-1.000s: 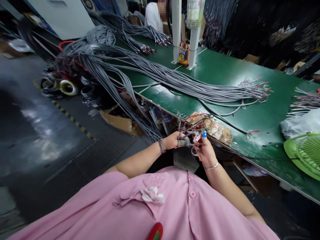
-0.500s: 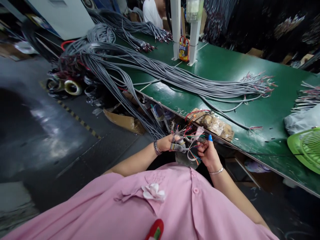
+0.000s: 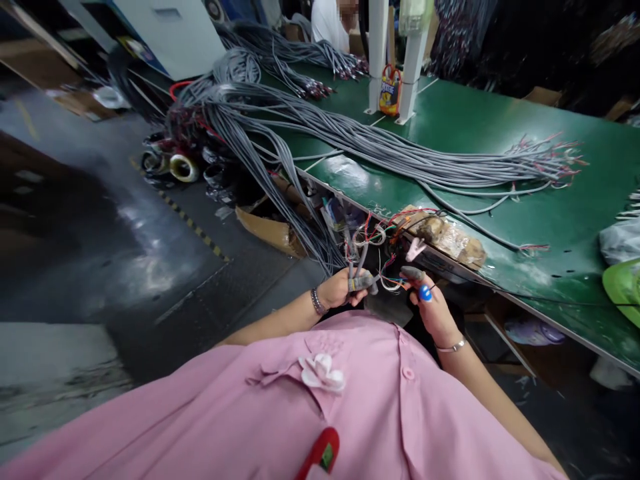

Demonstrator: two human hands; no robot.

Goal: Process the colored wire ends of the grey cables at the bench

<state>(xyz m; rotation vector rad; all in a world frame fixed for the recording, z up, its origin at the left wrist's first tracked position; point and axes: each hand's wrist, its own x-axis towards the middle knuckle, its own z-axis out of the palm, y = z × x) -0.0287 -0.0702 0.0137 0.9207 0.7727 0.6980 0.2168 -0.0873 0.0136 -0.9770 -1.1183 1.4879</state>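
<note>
My left hand (image 3: 339,289) is closed around several grey cables (image 3: 361,259) whose stripped ends fan out in coloured wires. Grey fabric covers some of its fingertips. Facing it, my right hand (image 3: 431,308) pinches thin coloured wires (image 3: 395,283) that spread from a cable end held by the left. A blue cover sits on one right fingertip and a grey one on another. Just beyond the hands, at the bench edge, are a pale pink clip (image 3: 415,249) and a taped brown block (image 3: 450,240) with red and black wires across it.
A long bundle of grey cables (image 3: 380,159) lies over the green bench (image 3: 480,113) and hangs off its left side. White posts (image 3: 410,87) hold a small yellow-red pouch (image 3: 390,95). A light green basket (image 3: 623,290) stands right. Another person (image 3: 330,25) is behind the bench.
The view has shifted, so the bench sits further right. My right hand has turned, its blue-covered fingertip now lower, and the wires between the hands are spread differently. The left keeps its cables.
</note>
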